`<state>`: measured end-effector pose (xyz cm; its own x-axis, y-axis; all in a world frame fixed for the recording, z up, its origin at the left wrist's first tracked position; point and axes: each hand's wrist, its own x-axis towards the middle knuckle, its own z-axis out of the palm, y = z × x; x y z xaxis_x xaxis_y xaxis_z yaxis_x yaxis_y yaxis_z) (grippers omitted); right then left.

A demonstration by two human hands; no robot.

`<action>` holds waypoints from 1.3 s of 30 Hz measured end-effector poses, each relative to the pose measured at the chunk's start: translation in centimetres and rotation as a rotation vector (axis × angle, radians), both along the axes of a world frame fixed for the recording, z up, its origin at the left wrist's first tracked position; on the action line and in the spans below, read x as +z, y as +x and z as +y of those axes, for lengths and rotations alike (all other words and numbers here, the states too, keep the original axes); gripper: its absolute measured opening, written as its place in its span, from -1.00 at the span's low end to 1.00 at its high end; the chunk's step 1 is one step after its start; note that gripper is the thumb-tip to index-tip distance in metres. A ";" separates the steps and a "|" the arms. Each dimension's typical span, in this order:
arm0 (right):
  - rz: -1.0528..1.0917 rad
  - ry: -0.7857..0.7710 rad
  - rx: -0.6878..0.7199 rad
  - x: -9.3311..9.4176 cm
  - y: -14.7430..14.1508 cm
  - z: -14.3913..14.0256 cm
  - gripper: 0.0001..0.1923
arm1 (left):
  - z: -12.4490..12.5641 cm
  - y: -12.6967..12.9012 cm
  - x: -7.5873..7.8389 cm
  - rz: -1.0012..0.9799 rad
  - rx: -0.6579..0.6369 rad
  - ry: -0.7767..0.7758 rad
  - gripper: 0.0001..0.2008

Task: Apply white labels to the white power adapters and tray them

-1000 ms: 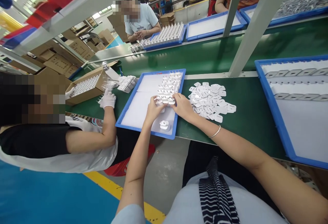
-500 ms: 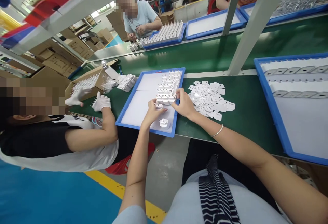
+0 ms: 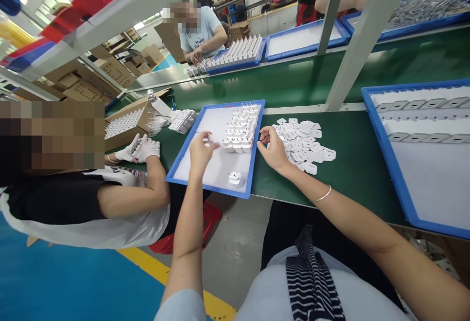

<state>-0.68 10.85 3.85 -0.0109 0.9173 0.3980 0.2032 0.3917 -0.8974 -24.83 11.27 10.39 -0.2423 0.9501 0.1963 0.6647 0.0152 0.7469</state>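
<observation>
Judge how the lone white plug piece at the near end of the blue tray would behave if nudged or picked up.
The lone white plug piece looks like small moulded plastic, so it is probably stiff and light. It sits on the smooth white floor of the blue tray, so a nudge would likely slide it. Its squat shape suggests it would tip rather than roll.

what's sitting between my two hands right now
In the head view, the block of white plugs on the blue tray lies between the left hand and right hand.
</observation>
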 end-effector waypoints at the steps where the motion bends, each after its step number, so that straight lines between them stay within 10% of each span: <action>1: 0.009 -0.003 -0.003 -0.2 0.2 0.0 -0.76 | 2.0 -0.2 0.9 0.001 -0.013 0.033 -0.59; 5: 0.048 -0.006 -0.032 -0.8 0.3 0.3 -0.81 | 11.4 1.1 2.6 -0.018 -0.141 0.005 -0.62; 12: 0.074 0.016 -0.060 -0.7 -0.3 0.8 -0.83 | 20.7 4.5 0.0 -0.010 -0.253 -0.345 -0.63; 26: 0.074 0.007 -0.016 -0.2 -1.2 0.4 -0.87 | 24.3 6.0 0.7 0.063 -0.324 -0.680 -0.65; 39: 0.072 -0.011 0.000 0.5 -1.1 0.2 -0.87 | 24.9 4.6 2.2 0.078 -0.118 -0.860 -0.63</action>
